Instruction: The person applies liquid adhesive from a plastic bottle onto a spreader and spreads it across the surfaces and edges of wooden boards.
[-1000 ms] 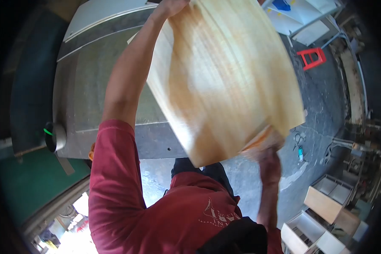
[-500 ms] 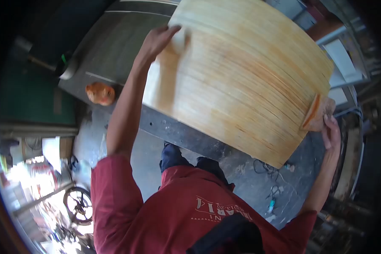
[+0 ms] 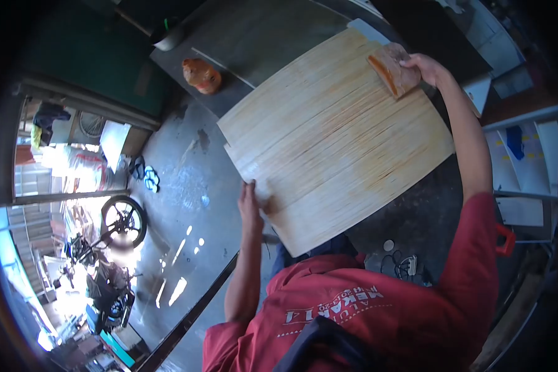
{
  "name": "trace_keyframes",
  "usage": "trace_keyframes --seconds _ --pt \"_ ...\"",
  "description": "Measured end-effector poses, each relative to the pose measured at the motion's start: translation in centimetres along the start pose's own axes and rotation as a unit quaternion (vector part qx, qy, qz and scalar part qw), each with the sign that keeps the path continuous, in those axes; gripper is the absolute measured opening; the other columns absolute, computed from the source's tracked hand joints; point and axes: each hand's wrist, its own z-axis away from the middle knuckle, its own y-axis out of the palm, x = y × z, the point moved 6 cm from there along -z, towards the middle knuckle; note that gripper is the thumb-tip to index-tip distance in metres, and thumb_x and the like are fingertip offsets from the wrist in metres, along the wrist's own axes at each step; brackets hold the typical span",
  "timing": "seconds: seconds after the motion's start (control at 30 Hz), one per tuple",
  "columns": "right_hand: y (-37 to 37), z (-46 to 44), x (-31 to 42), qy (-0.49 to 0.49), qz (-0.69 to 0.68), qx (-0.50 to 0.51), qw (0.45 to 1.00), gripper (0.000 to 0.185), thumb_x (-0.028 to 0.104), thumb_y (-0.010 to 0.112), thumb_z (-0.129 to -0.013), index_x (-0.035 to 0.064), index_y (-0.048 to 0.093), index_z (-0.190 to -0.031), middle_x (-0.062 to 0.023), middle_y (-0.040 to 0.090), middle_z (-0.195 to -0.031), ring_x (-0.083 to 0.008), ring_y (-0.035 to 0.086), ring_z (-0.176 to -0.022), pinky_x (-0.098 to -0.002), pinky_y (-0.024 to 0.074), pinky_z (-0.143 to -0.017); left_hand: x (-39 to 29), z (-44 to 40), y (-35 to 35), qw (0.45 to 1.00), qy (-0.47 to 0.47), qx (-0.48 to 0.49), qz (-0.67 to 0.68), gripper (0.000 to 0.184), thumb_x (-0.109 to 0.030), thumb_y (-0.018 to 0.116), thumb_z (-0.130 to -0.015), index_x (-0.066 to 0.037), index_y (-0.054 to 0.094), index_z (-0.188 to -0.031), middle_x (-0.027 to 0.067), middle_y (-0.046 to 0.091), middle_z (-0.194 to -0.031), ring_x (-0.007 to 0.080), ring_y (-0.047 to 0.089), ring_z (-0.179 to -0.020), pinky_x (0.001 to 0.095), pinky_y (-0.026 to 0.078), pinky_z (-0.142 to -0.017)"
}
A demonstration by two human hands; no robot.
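A pale wooden board [image 3: 328,136] with brown streaks along its grain lies tilted across the middle of the head view. My left hand [image 3: 249,203] grips its left edge, fingers partly hidden by the board. At the board's far right corner, my right hand [image 3: 425,67] is closed on a flat brown block [image 3: 398,69] with an orange strip along one side. The block rests against the board's upper face; its exact kind is unclear.
The dark table [image 3: 279,46] extends beyond the board, with an orange-brown wrapped bundle [image 3: 202,77] near its left edge. A white pot [image 3: 166,38] stands farther back. Sandals [image 3: 150,178], a motorcycle [image 3: 110,288] and a power strip [image 3: 408,266] are around the floor.
The board has turned and now slants up to the right. My left hand has come down along its left edge. My right hand and the block have moved up to the far right corner.
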Motion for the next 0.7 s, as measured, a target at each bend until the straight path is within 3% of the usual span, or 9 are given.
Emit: trace_keyframes --seconds 0.03,0.2,0.27,0.37,0.4,0.47,0.5,0.6,0.7 --pt "0.4 -2.2 1.0 0.0 0.02 0.001 1.0 0.036 0.018 0.069 -0.088 0.0005 0.064 -0.118 -0.0089 0.069 -0.115 -0.0194 0.065 -0.11 -0.0343 0.0471 -0.101 2.4 -0.5 -0.2 1.0 0.0 -0.015 0.014 0.058 -0.032 0.058 -0.097 -0.001 0.047 -0.145 0.0096 0.061 -0.129 0.0186 0.056 -0.112 0.0355 0.048 -0.085" --pt "1.1 -11.3 2.4 0.051 0.048 -0.004 0.998 0.039 0.016 0.069 -0.084 -0.0006 0.063 -0.119 -0.0123 0.068 -0.116 -0.0243 0.064 -0.111 -0.0374 0.0459 -0.104 6.7 0.6 2.9 0.997 0.001 -0.011 0.071 0.064 -0.034 0.058 -0.098 -0.003 0.04 -0.151 0.007 0.059 -0.134 0.0169 0.056 -0.113 0.0305 0.046 -0.083" --pt "1.0 -13.7 2.3 0.057 0.048 -0.002 0.997 0.041 0.016 0.07 -0.084 -0.001 0.062 -0.12 -0.0131 0.068 -0.117 -0.0253 0.064 -0.112 -0.0378 0.046 -0.104 7.4 0.6 3.8 0.997 -0.002 -0.054 0.056 0.061 -0.032 0.056 -0.099 -0.003 0.042 -0.15 0.0049 0.061 -0.125 0.0143 0.056 -0.103 0.0294 0.046 -0.077" --pt "-0.6 -16.9 1.6 0.05 0.031 0.001 0.998 0.044 0.02 0.071 -0.083 -0.0003 0.064 -0.12 -0.0123 0.07 -0.117 -0.0246 0.067 -0.11 -0.0393 0.0495 -0.102 8.2 -0.1 5.5 0.999 0.013 -0.01 0.049 0.064 -0.032 0.058 -0.098 0.003 0.039 -0.149 0.0073 0.052 -0.103 0.0118 0.048 -0.083 0.0288 0.043 -0.068" --pt "-0.9 -17.7 1.3 0.055 0.029 0.004 0.998 0.044 0.02 0.071 -0.083 -0.0003 0.064 -0.12 -0.0123 0.07 -0.117 -0.0246 0.067 -0.11 -0.0393 0.0495 -0.102 8.5 -0.4 5.8 0.999 0.009 -0.013 0.046 0.064 -0.032 0.058 -0.098 0.003 0.039 -0.149 0.0073 0.052 -0.103 0.0118 0.048 -0.083 0.0288 0.043 -0.068" --pt "-1.0 -18.8 0.1 0.072 0.02 0.03 0.997 0.044 0.021 0.071 -0.083 -0.001 0.063 -0.121 -0.0132 0.07 -0.117 -0.0244 0.067 -0.11 -0.0393 0.0499 -0.101 8.5 -0.6 5.9 0.998 0.04 -0.005 -0.048 0.069 -0.032 0.062 -0.095 0.007 0.038 -0.147 0.0135 0.05 -0.103 0.0164 0.05 -0.082 0.0306 0.044 -0.068" --pt "-1.1 -19.0 -0.3 0.071 0.02 0.025 0.997 0.043 0.021 0.072 -0.084 -0.0009 0.064 -0.12 -0.0144 0.069 -0.118 -0.0233 0.065 -0.113 -0.0386 0.0482 -0.103 8.8 -1.2 5.6 0.993 0.031 0.0 -0.11 0.078 -0.033 0.066 -0.091 0.01 0.034 -0.147 0.0201 0.051 -0.106 0.0244 0.053 -0.088 0.0363 0.047 -0.075" --pt "-1.2 -19.1 -1.6 0.065 0.018 0.003 0.998 0.043 0.022 0.074 -0.085 0.0001 0.064 -0.121 -0.0142 0.068 -0.12 -0.0222 0.063 -0.116 -0.0374 0.0457 -0.106 8.5 -1.6 5.6 0.97 0.074 0.029 -0.229 0.09 -0.034 0.071 -0.086 0.01 0.026 -0.15 0.026 0.052 -0.113 0.0321 0.055 -0.098 0.0421 0.048 -0.085" --pt "-0.8 -16.6 0.5 0.037 -0.008 -0.009 0.999 0.043 0.02 0.073 -0.088 0.0016 0.061 -0.125 -0.0088 0.069 -0.117 -0.0216 0.065 -0.11 -0.0358 0.0473 -0.103 7.7 -2.6 5.4 0.964 0.037 0.099 -0.246 0.097 -0.03 0.074 -0.085 0.008 0.016 -0.153 0.0293 0.049 -0.124 0.0357 0.055 -0.106 0.0433 0.047 -0.093"
